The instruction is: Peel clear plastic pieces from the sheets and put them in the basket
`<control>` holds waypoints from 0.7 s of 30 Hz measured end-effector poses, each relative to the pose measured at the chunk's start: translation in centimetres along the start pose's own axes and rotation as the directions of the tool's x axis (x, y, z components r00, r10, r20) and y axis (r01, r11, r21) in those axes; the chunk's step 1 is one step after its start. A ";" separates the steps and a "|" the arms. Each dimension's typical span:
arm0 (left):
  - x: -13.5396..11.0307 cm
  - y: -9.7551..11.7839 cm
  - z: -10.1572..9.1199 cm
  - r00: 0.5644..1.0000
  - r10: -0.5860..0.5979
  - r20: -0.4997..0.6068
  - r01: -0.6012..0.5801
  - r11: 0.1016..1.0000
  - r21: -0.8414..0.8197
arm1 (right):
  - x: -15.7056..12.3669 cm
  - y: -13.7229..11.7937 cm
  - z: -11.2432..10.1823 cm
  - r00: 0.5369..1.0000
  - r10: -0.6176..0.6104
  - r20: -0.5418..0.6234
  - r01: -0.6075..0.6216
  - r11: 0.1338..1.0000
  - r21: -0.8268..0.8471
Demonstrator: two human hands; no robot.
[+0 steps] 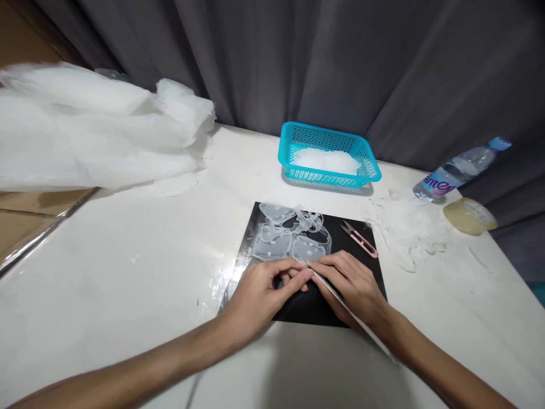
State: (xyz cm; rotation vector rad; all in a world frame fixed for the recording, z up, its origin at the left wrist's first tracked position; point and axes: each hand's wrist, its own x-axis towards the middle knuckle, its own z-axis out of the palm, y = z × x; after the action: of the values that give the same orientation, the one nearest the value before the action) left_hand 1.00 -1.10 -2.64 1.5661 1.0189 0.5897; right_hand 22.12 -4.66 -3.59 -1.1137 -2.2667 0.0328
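My left hand (268,287) and my right hand (351,281) meet over a black mat (306,309). Between them is a thin white sheet (361,325), seen nearly edge-on and slanting toward my right forearm. My left thumb and fingers pinch its far end, and my right fingers close on it from the right. Its material cannot be made out. Clear plastic pieces with curved outlines (275,247) lie on the mat just beyond my fingers. Pink-handled thread snips (361,241) rest at the mat's right side, apart from my right hand.
A turquoise basket (330,177) holding white pieces (326,161) stands at the back. Layered white sheets (97,133) are heaped at left. White scraps (409,227), a tilted-looking water bottle (462,170) and a tape roll (468,217) are at right. A grey curtain (272,62) hangs behind.
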 end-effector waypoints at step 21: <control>0.0 0.1 -0.4 0.983 -0.173 -0.054 0.177 0.980 0.094 | 1.2 6.0 -2.3 0.659 0.752 0.005 -0.662 0.576 0.480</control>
State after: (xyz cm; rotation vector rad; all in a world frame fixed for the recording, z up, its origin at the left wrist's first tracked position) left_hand 0.68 -0.92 -2.45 1.5346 1.2226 0.4615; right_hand 27.05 -0.46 -2.80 -1.6022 -1.3710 0.7050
